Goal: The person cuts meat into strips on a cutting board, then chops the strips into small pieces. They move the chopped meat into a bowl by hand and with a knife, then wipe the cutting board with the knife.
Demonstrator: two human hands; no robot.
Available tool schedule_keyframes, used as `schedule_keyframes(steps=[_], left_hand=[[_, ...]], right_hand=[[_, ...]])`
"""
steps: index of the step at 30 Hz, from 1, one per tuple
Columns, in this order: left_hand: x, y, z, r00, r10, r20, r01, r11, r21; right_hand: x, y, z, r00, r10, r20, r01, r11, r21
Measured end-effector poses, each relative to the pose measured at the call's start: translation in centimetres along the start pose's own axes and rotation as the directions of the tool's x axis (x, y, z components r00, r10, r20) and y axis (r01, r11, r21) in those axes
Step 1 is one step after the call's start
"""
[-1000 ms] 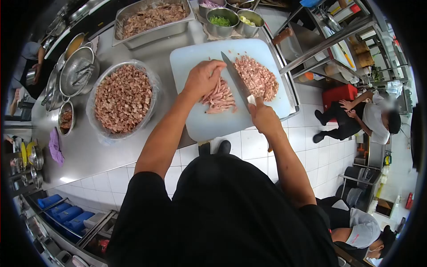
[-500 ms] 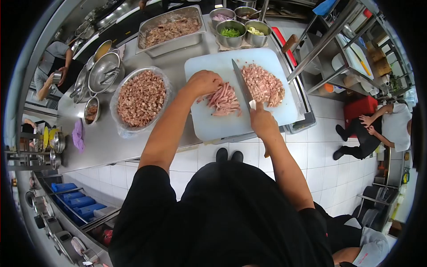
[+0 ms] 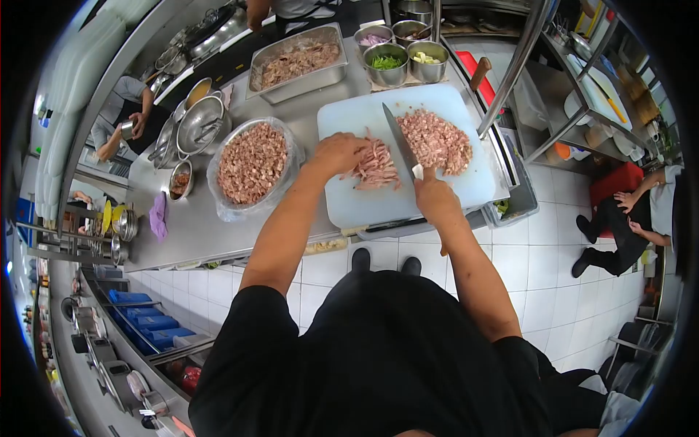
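Pale pink raw meat strips (image 3: 378, 166) lie in a small heap on the white cutting board (image 3: 349, 207). At the heap's left side is my left hand (image 3: 341, 153), its fingers curled and closed against the strips; the fingertips are partly hidden. My right hand (image 3: 439, 202) is wrapped round the handle of a kitchen knife (image 3: 400, 137). The blade lies over the board, pointing away from me, between the strips and a pile of diced meat (image 3: 437, 142). Its edge is beside the strips, not visibly in them.
Left of the board stands a plastic-lined bowl of diced meat (image 3: 253, 164). Behind are a steel pan of cooked-looking shreds (image 3: 298, 62) and several steel pots, one with chopped greens (image 3: 386, 63). A steel post (image 3: 513, 69) rises at right. A person (image 3: 626, 211) sits at far right.
The whole view has shifted, so the table appears farther right and slightly lower. My left hand has drawn in against the strips, which look more gathered. My right hand keeps the knife in nearly the same place.
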State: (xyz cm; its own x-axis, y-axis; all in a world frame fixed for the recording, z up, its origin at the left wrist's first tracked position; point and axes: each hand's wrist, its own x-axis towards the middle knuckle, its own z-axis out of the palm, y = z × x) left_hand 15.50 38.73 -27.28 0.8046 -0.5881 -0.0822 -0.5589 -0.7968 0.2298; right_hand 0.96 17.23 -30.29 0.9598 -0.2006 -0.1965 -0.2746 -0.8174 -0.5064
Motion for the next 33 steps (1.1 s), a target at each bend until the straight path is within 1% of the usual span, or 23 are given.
schedule_keyframes(steps=[2,5,8,11,14,17,20,23,25,26,29,32,33], left_hand=[[0.0,0.0,-1.5,0.992,0.031,0.120,-0.027,0.999,-0.038],[3.5,-2.9,0.3,0.977,0.167,-0.133,-0.189,0.965,-0.180],[6.1,-3.8,1.9,0.891,0.344,-0.295,-0.370,0.928,-0.035],[6.3,-3.9,2.4,0.895,0.422,-0.141,-0.422,0.906,0.038],[5.5,-3.7,2.0,0.961,0.277,0.014,-0.276,0.961,-0.030],[4.2,-4.7,0.5,0.973,0.217,0.078,-0.220,0.975,0.035],[2.7,-6.0,-0.5,1.000,0.014,-0.006,-0.014,1.000,0.023],[-0.3,-4.4,-2.2,0.966,-0.160,0.204,0.126,0.977,0.172],[-1.0,-5.5,0.1,0.982,-0.147,0.123,0.129,0.981,0.144],[-1.1,-5.2,0.2,0.988,-0.134,0.080,0.123,0.984,0.130],[-1.1,-4.6,-0.5,0.966,-0.242,0.088,0.240,0.970,0.031],[-0.6,-5.6,-1.2,0.988,-0.155,0.028,0.157,0.964,-0.215],[-0.1,-5.6,-1.6,0.993,-0.108,0.044,0.116,0.960,-0.254]], right_hand=[[-0.2,-0.4,-0.3,1.000,0.026,0.012,-0.026,1.000,0.003],[-0.2,-1.1,-0.8,0.994,0.088,0.060,-0.090,0.996,0.024],[-0.2,-1.4,-1.0,0.990,0.117,0.085,-0.121,0.992,0.042],[-0.4,-1.7,-0.9,0.991,0.131,0.024,-0.131,0.991,0.004],[-0.7,-1.6,-0.4,0.991,0.135,-0.001,-0.135,0.991,0.019],[-0.8,-1.5,0.1,0.992,0.118,-0.041,-0.118,0.993,-0.007],[-0.7,-1.5,0.0,0.990,0.132,-0.043,-0.132,0.991,-0.010],[-0.8,-1.6,0.0,0.990,0.129,-0.049,-0.130,0.991,-0.017],[-0.9,-1.7,0.0,0.991,0.127,-0.043,-0.128,0.992,-0.019],[-0.9,-1.7,-0.1,0.990,0.130,-0.046,-0.131,0.991,-0.021],[-0.8,-1.5,-0.1,0.990,0.137,-0.023,-0.138,0.990,-0.035],[-0.8,-1.5,-0.2,0.991,0.135,-0.027,-0.135,0.991,-0.018],[-0.9,-1.5,-0.2,0.990,0.136,-0.028,-0.136,0.991,-0.010]])
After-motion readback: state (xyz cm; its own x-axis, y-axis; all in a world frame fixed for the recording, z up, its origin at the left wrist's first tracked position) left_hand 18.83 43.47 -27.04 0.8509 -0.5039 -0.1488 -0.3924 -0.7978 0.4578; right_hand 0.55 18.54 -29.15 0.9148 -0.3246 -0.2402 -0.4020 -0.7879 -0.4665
